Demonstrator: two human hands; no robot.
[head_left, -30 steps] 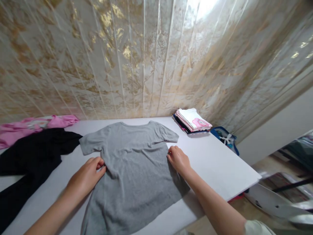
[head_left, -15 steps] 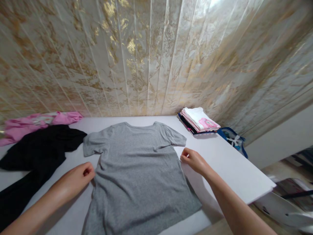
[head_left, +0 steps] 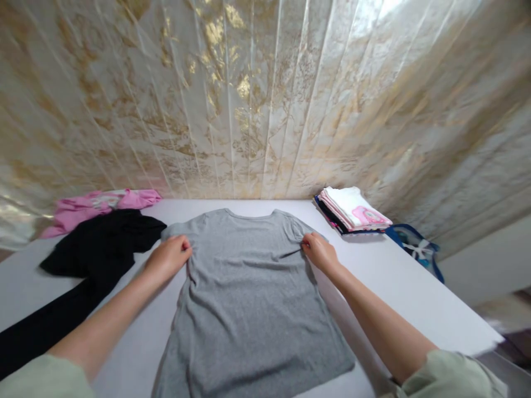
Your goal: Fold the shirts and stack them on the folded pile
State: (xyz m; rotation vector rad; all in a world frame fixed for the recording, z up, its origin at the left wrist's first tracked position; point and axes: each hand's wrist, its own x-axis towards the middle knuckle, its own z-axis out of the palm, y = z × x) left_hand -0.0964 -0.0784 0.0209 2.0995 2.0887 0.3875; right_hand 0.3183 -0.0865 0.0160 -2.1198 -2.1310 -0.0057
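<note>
While both hands are at the underarms of a gray short-sleeve tee [head_left: 253,298], fingers are curled in on L hand [head_left: 169,257] and R hand [head_left: 321,251] alike; can't tell if any fabric's pinched, tbh. Tee's spread on the white table [head_left: 418,293], neckline twd the wall side, kinda wrinkled thru the middle. Black garment [head_left: 103,243] is just beside the L sleeve, w/ a pink one [head_left: 83,210] behind it. Back R corner: folded clothes stack [head_left: 352,210], white w/ pink print on top. Gold-patterned curtain [head_left: 249,127] behind everything.
</note>
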